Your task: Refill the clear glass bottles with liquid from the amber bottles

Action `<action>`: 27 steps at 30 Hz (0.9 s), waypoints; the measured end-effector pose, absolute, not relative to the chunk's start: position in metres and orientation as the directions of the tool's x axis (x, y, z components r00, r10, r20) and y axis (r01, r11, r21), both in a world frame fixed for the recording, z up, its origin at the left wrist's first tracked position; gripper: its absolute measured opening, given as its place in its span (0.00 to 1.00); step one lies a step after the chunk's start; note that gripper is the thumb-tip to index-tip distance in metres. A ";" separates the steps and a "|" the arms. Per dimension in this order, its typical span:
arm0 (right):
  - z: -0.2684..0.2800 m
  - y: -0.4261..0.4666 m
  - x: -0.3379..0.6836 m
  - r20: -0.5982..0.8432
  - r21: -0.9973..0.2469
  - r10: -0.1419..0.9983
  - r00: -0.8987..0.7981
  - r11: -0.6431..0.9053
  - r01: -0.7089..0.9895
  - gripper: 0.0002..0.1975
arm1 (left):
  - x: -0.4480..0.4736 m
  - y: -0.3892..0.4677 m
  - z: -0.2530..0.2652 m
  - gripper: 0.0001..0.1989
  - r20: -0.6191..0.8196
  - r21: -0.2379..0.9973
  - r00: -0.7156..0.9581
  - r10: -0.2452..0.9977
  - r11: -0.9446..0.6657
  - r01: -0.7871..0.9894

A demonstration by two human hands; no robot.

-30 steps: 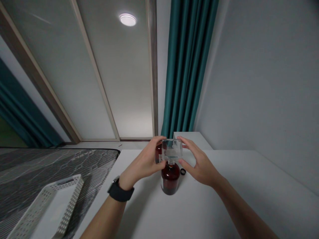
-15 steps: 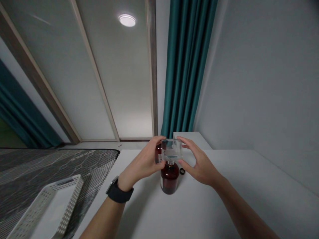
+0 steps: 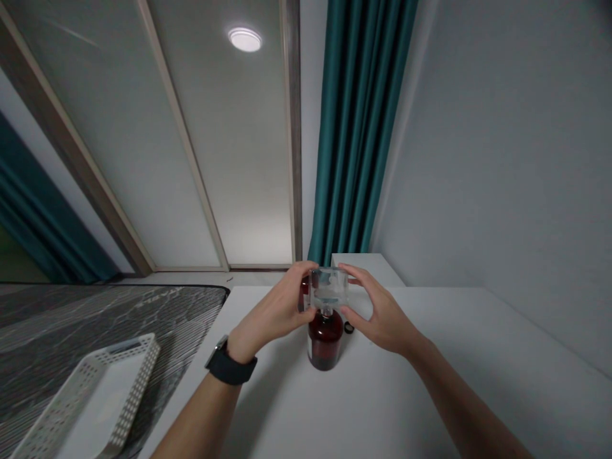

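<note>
My left hand [image 3: 285, 305] and my right hand [image 3: 383, 317] grip a clear container [image 3: 329, 288] from either side, thumbs below and fingers above. Its exact kind is hard to make out. It sits right over the neck of a dark red-brown bottle [image 3: 325, 341] that stands upright on the white table; whether the two touch, I cannot tell. A second dark red bottle [image 3: 305, 291] shows partly behind my left fingers. Close to the standing bottle, on its right, lies a small black ring-shaped piece [image 3: 349, 327]. A dark watch is on my left wrist.
The white table [image 3: 382, 408] stretches below and to the right, up to a grey wall. At lower left, a white perforated basket [image 3: 125, 408] stands beside the table over a grey patterned surface. A white box-like unit [image 3: 370, 261] and teal curtain [image 3: 363, 127] are behind.
Both hands hold the clear container in nearly the same place over the bottle. The whole view has shifted very slightly; nothing has been let go.
</note>
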State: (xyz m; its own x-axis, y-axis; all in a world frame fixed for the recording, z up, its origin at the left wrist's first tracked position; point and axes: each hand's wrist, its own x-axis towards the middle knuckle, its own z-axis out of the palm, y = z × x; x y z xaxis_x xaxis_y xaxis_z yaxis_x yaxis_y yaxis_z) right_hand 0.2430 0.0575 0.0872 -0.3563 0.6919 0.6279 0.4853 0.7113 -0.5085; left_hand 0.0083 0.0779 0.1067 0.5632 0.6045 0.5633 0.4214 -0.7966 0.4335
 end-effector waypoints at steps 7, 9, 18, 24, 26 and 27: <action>0.088 0.056 0.244 0.622 -0.509 0.692 -0.368 0.714 0.481 0.33 | 0.008 0.077 0.107 0.36 0.556 0.415 0.577 0.598 -0.801 0.431; 0.088 0.056 0.244 0.624 -0.508 0.688 -0.370 0.717 0.478 0.34 | 0.008 0.076 0.108 0.35 0.561 0.404 0.581 0.589 -0.808 0.429; 0.086 0.056 0.245 0.640 -0.508 0.674 -0.370 0.732 0.455 0.34 | 0.010 0.071 0.111 0.35 0.582 0.346 0.598 0.551 -0.833 0.431; 0.090 0.054 0.245 0.640 -0.499 0.665 -0.384 0.740 0.450 0.33 | 0.010 0.071 0.113 0.32 0.586 0.306 0.618 0.524 -0.850 0.429; 0.091 0.054 0.244 0.646 -0.489 0.656 -0.389 0.748 0.449 0.33 | 0.010 0.070 0.113 0.32 0.589 0.303 0.617 0.522 -0.850 0.431; 0.091 0.054 0.244 0.651 -0.483 0.651 -0.390 0.752 0.448 0.33 | 0.010 0.070 0.114 0.32 0.589 0.301 0.617 0.522 -0.850 0.432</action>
State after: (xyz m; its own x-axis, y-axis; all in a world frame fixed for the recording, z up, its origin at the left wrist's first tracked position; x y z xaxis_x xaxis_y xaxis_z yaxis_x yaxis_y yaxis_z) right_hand 0.2438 0.0545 0.0914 -0.3903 0.6511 0.6510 0.4481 0.7520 -0.4834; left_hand 0.0099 0.0701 0.1136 0.6171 0.5217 0.5890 0.4320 -0.8503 0.3006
